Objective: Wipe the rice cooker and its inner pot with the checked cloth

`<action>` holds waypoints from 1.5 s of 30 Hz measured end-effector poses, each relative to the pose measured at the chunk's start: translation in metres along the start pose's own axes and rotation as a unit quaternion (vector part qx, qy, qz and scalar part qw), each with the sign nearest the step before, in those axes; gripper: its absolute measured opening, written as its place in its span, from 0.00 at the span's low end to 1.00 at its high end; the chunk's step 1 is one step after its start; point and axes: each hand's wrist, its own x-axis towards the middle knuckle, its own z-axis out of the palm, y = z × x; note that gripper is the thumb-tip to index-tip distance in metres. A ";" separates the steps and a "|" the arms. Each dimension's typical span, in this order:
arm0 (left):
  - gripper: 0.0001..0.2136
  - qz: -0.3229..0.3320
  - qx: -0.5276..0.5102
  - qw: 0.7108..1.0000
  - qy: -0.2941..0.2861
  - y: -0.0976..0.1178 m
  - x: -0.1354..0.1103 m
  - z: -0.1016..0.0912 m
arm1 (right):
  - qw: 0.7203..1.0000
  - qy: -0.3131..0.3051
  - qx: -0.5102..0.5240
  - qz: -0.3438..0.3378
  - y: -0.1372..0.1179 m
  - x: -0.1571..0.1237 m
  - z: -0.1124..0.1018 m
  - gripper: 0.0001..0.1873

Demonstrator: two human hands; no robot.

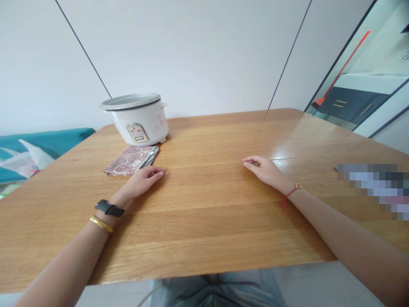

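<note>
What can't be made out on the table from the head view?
- Rice cooker: the shallow viewing angle hides whether its grey top is closed.
- Front plate: lettering too small to read.
- Grey layers at the patterned cloth: the cloth covers most of them.
- Pixelated patch at the right edge: blurring hides what lies there.

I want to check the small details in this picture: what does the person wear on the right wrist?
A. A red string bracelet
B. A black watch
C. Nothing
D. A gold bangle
A. A red string bracelet circles the wrist behind the right hand, while the black watch and gold bangle are on the left arm.
</note>
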 end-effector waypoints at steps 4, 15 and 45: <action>0.27 0.004 -0.002 1.000 -0.003 -0.001 0.000 0.000 | 1.000 0.000 -0.012 -0.008 0.000 0.000 0.000 0.13; 0.28 0.006 -0.010 1.000 0.005 0.000 0.000 0.000 | 0.999 -0.009 -0.040 -0.036 0.003 0.000 -0.001 0.14; 0.29 0.012 -0.015 1.000 0.002 -0.001 0.002 0.000 | 0.992 -0.037 -0.095 -0.075 0.005 0.000 -0.003 0.14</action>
